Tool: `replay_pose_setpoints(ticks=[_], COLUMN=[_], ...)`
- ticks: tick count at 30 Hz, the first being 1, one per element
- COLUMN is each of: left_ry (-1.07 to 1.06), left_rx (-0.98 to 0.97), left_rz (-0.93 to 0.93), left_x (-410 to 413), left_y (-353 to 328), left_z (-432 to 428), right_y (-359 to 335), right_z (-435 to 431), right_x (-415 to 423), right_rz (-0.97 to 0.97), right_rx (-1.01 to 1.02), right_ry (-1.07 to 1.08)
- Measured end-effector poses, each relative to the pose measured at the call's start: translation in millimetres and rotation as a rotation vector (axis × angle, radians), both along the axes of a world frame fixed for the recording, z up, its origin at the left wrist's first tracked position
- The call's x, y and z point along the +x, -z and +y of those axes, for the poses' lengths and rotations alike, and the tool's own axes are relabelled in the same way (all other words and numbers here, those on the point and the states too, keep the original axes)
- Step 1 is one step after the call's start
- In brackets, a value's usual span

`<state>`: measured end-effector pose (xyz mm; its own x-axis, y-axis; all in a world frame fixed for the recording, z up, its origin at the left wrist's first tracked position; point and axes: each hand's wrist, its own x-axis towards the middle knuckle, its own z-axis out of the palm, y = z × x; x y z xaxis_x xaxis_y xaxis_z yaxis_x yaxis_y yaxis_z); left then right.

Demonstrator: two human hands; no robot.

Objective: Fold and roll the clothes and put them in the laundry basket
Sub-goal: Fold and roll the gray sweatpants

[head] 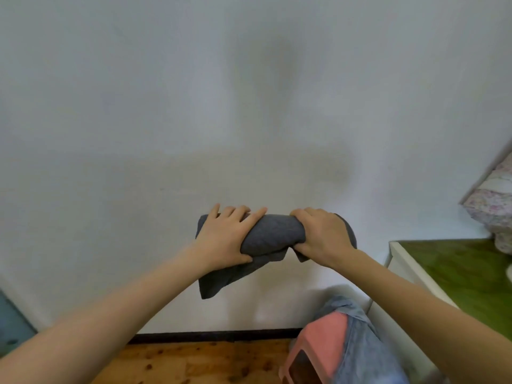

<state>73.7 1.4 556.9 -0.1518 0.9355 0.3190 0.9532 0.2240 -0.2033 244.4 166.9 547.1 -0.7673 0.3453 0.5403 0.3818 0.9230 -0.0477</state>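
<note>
A dark grey garment (273, 234) is rolled into a short thick bundle and held in mid-air in front of a white wall. My left hand (225, 238) wraps its left end, fingers spread over the top. My right hand (321, 235) grips its right end. A loose flap of the grey cloth (219, 281) hangs below the roll. At the bottom right stands the pink laundry basket (318, 347), with a light blue denim garment (357, 342) draped over its rim.
A white table with a green top (457, 273) stands at the right, with floral fabric (493, 206) at its far end. The wooden floor (207, 361) shows below a dark skirting strip. A grey-blue object (11, 325) is at the left edge.
</note>
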Motion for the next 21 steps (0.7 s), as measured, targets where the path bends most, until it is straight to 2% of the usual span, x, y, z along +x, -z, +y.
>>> replay_pose_setpoints(ticks=[2,8,11,13,16,19,21], left_ry=[0.019,0.054,0.063,0.039,0.011,0.035,0.075], left_rx=[-0.001,0.011,0.049,0.055,0.056,0.042,0.017], left_rz=[0.021,-0.074,-0.106,-0.126,-0.108,-0.081,-0.039], left_x=[-6,-7,-4,-2,2,6,10], left_y=[19,65,83,96,117,139,161], left_z=[-6,-28,-40,-47,-54,-60,-66], right_y=[13,70,92,108,129,152,176], right_z=[-2,-9,-5,-10,-24,-31,-31], right_x=[2,6,15,22,28,37,46], right_rz=[-0.014,-0.009,0.039,0.082,0.171,0.105,0.205], right_rx=[0.012,0.029,-0.105,-0.443,-1.181,-1.970,-2.366], right_ry=[-0.035,-0.190,-0.167,-0.002,0.256,0.210,0.140])
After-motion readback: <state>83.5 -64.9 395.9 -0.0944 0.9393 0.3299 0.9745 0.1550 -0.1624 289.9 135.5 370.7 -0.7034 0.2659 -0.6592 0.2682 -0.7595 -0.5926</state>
